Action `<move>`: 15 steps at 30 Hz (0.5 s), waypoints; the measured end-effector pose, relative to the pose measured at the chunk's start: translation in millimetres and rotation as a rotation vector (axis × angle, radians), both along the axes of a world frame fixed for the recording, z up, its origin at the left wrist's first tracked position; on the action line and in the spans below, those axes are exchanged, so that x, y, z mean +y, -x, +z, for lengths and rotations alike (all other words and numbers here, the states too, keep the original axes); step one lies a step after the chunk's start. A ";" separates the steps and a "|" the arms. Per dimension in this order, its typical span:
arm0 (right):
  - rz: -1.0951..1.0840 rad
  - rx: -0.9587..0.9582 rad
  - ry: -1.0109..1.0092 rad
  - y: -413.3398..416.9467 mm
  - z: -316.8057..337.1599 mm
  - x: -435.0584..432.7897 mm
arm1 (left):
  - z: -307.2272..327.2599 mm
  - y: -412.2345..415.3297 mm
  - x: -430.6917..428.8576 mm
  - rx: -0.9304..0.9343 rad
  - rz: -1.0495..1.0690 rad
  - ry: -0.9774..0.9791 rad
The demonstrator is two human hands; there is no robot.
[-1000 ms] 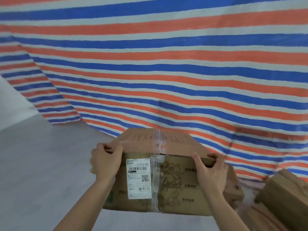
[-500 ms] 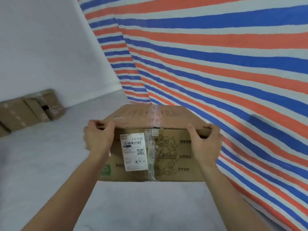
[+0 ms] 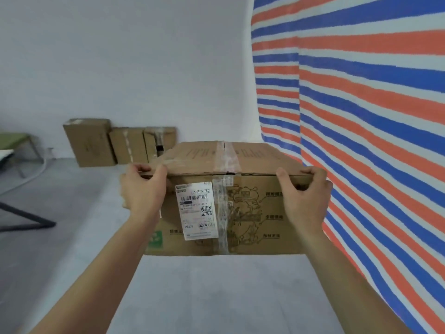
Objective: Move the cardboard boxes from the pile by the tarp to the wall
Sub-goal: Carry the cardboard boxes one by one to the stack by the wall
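Your left hand and right hand each grip a top corner of the taped cardboard box, fingers curled over its upper edge — box held clear of the grey floor, shipping label facing you. Striped tarp on your right; three boxes stand against the white wall ahead

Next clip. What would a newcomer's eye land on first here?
First, the taped cardboard box mid-frame, held off the floor, with the left hand and right hand gripping its near top edge. Next, the orange, blue and white striped tarp filling the right side. Behind on the left, a row of boxes stands against the pale wall.
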State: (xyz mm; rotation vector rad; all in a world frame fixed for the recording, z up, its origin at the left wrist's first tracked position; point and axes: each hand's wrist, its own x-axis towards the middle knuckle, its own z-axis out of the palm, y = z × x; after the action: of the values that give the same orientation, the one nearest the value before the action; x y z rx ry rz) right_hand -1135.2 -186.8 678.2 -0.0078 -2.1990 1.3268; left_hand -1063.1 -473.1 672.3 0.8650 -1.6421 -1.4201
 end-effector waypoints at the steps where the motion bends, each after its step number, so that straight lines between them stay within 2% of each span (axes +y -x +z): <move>1: 0.009 -0.004 -0.006 22.4 4.8 -15.6 | -0.1 18.2 -14.4 0.013 0.012 -0.011; 7: 0.023 -0.014 0.007 146.3 20.8 -90.1 | 16.3 138.0 -88.9 -0.009 0.018 -0.003; 15: 0.023 -0.022 0.074 337.0 -13.2 -178.1 | -0.2 329.5 -173.6 -0.032 0.041 0.069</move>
State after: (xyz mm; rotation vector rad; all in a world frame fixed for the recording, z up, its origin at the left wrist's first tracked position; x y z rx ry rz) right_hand -1472.3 -365.0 665.0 -0.0260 -2.1729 1.4265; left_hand -1392.6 -646.7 672.1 0.8809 -1.6778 -1.3203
